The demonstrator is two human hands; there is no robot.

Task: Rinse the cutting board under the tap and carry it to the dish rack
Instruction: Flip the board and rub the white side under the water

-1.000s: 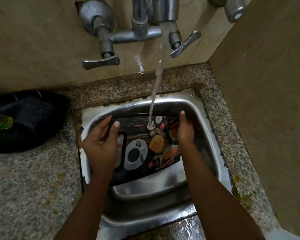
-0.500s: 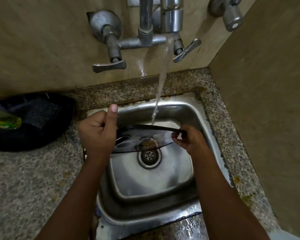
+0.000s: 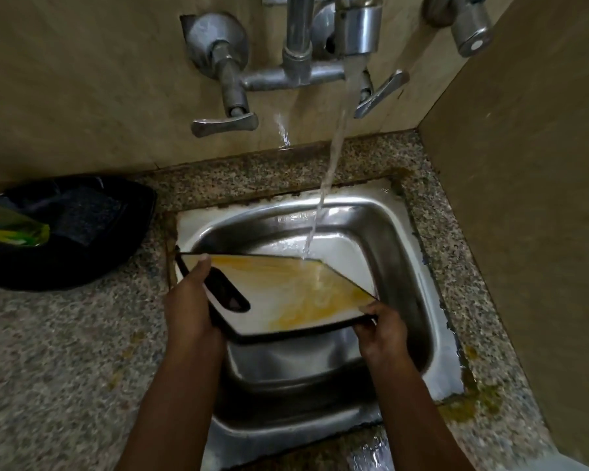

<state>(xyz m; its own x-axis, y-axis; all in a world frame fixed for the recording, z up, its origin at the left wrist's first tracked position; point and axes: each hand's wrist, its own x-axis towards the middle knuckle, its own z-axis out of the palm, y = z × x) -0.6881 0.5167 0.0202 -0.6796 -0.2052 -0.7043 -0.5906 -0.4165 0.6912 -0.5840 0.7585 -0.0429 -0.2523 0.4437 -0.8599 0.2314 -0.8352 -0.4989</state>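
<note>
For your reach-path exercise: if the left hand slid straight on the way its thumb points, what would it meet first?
The left hand points up and away along the board. Past the board's far edge, it would likely meet the sink's back wall first, though depth is unclear.

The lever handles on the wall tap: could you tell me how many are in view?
2. One lever handle hangs lower left of the spout, above the counter; the other angles out right of the water stream. A separate tap at upper right is cut off, so its handle may be hidden.
</note>
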